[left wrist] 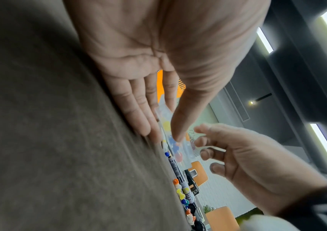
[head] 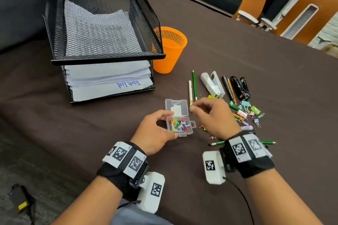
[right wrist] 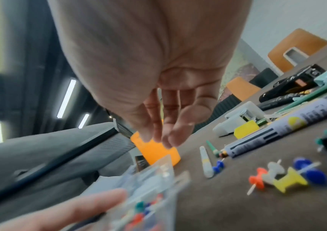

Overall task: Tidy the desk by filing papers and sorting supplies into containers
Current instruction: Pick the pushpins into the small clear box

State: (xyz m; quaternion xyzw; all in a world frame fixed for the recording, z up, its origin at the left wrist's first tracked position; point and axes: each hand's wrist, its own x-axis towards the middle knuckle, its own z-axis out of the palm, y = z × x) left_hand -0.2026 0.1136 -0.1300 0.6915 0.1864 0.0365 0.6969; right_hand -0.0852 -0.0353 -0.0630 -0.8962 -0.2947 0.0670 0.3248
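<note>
My left hand [head: 170, 124] holds a small clear pin box [head: 180, 127] between thumb and fingers on the brown tablecloth. The box's lid [head: 176, 107] stands open, and several coloured push pins lie inside. My right hand [head: 196, 109] hovers just right of the lid with loosely curled fingers, and I see nothing in it. In the right wrist view its fingertips [right wrist: 148, 137] hang together above the table, with the pin box [right wrist: 148, 195] blurred below. Loose push pins [right wrist: 281, 178] lie right of the box, also seen in the head view as loose pins [head: 202, 127].
A black mesh letter tray [head: 108, 58] with stacked papers [head: 109, 80] stands at the back left, an orange cup [head: 169, 49] beside it. Pencils [head: 194, 84], a white stapler [head: 213, 85], a black stapler [head: 240, 88] and binder clips [head: 250, 109] lie right of my hands.
</note>
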